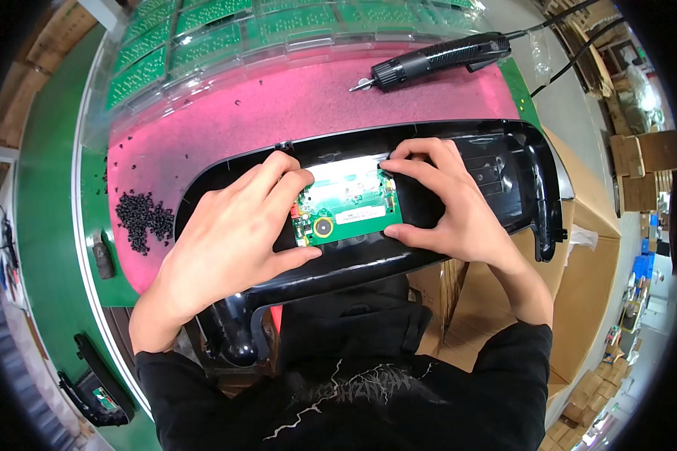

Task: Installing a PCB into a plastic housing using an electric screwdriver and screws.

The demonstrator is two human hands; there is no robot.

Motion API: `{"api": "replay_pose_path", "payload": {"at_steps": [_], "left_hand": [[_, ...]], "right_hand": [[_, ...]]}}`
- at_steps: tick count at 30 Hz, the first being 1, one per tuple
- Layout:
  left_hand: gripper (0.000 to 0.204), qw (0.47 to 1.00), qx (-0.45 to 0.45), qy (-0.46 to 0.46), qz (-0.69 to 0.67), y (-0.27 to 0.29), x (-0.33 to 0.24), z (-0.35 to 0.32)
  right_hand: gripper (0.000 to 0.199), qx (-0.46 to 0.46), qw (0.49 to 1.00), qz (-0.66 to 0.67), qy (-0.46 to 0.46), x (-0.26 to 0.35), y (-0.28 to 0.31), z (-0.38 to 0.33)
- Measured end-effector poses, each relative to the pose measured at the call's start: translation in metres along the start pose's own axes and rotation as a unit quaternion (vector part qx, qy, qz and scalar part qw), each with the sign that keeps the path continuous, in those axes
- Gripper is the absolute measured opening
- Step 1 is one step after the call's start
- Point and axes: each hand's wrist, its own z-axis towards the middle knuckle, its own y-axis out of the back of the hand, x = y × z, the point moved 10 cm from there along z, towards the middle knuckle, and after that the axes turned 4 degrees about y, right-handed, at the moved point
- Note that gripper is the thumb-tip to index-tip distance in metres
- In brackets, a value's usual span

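Note:
A green circuit board (353, 201) with a white label and a round yellow-ringed part lies over the middle of a long black plastic housing (338, 263). My left hand (237, 225) grips the board's left edge, fingertips at its upper corner and thumb by its lower corner. At the right edge, my right hand (444, 199) holds the board between the fingers at the top corner and the thumb lower down. The housing has curved ends, and its near side reaches over my lap. Whether the board touches the housing's floor is hidden.
A black electric screwdriver (440, 60) lies beyond the housing on a pink mat (293, 113). Small black screws (143, 219) are heaped at the left. Trays of green boards (203, 37) stand at the back. A cardboard box (504, 301) is at the near right.

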Motion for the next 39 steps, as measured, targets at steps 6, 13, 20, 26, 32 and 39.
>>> {"api": "replay_pose_path", "payload": {"at_steps": [6,13,20,26,32,39], "left_hand": [[0.062,1.000,-0.005,0.004,0.014,0.003,0.001,0.002],[0.062,0.999,-0.021,-0.026,0.007,0.007,-0.004,-0.002],[0.060,0.999,-0.018,-0.048,0.000,0.001,-0.002,-0.009],[0.023,0.984,-0.168,-0.036,-0.046,0.068,0.036,-0.027],[0.030,0.972,-0.049,0.216,0.076,0.075,0.117,-0.064],[0.026,0.951,-0.020,0.264,0.158,0.057,0.126,-0.054]], "right_hand": [[0.059,-0.003,1.000,0.015,-0.004,-0.001,0.001,0.004],[0.061,-0.004,1.000,0.000,0.001,0.002,0.002,0.006],[0.065,-0.004,0.999,-0.020,-0.025,0.007,-0.001,0.004],[0.055,-0.155,0.977,0.123,-0.085,-0.019,0.054,-0.002],[0.050,-0.254,0.945,-0.057,-0.196,-0.118,0.153,-0.004],[0.040,-0.284,0.917,0.158,-0.231,-0.149,0.146,0.037]]}}
